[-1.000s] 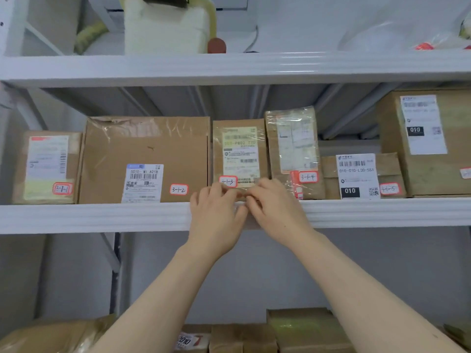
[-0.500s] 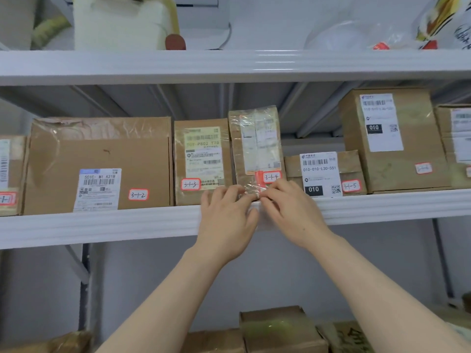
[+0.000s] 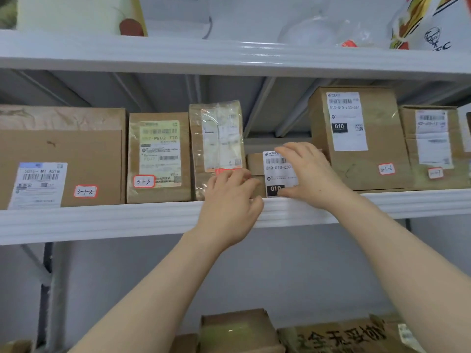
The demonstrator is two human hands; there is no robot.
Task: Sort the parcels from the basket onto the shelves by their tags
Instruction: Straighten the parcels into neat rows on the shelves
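Low parcel [image 3: 255, 163], just past centre toward 2 o'clock: right half and tag covered by right hand [image 3: 311, 174]; grip or mere touch undecidable. Red tag [image 3: 225, 171] of wrapped parcel [image 3: 216, 133]: writing masked by fingers [image 3: 237, 178] of left hand [image 3: 229, 202]. Large box [image 3: 63, 149], 9 o'clock: cropped by left edge. Small tag [image 3: 435, 173], 3 o'clock: writing too blurred to read. Cartons [image 3: 239, 329], 6 o'clock: cropped by bottom edge.

The shelf [image 3: 102, 220] is glossy white. The wide box [image 3: 63, 149] is brown cardboard with a red-bordered white tag [image 3: 85, 191]. The neighbouring parcel [image 3: 158, 194] is brown with a pale yellow-green label. The low box [image 3: 254, 161] is brown, its white label bearing a black block.
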